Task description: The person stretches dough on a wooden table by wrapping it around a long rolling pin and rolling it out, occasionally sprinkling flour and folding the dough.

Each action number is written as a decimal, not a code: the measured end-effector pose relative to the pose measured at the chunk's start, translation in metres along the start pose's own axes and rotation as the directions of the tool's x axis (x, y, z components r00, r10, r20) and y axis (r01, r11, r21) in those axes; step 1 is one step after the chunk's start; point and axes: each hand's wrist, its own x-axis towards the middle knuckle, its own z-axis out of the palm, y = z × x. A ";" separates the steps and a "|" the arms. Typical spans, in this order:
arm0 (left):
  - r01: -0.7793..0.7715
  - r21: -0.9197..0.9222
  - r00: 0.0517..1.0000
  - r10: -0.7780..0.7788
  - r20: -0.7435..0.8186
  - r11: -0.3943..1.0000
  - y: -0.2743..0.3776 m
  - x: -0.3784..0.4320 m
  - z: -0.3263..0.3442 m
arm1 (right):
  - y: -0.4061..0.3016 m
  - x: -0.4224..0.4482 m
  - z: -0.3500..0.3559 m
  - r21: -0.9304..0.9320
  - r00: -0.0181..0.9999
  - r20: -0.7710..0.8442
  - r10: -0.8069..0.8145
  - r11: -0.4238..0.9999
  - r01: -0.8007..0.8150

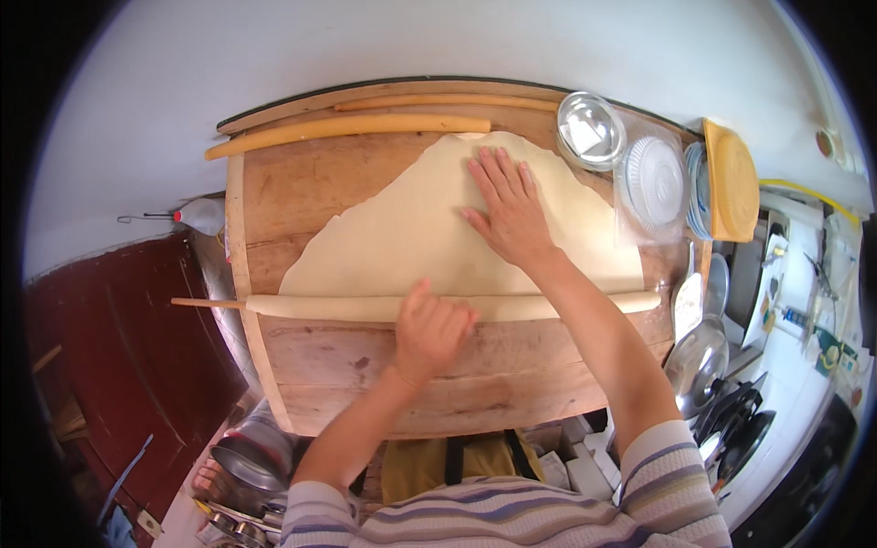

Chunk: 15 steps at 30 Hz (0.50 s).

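Observation:
A large thin sheet of dough (397, 233) lies over a wooden board (329, 349). Its near edge is wrapped around a long wooden rolling pin (209, 303), whose bare left end sticks out past the board. My right hand (510, 212) rests flat on the far part of the sheet, fingers spread and holding nothing. Over the middle of the dough-covered roll (329, 307) is my left hand (433, 332), slightly blurred, its fingers curled and its thumb pointing forward. Whether it touches the roll or has something inside the fingers is hidden.
Two more rolling pins, a thick one (356, 130) and a thinner one (445, 103), lie along the back. At the right stand a glass bowl (590, 130), a clear plastic lid (654, 179) and stacked plates (697, 192). Pot lids (697, 363) hang off the right edge.

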 end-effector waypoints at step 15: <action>0.271 0.153 0.864 -0.310 0.397 0.950 0.079 -0.191 -0.047 | -0.015 -0.007 0.004 -0.026 0.998 -0.064 0.009 1.000 -0.011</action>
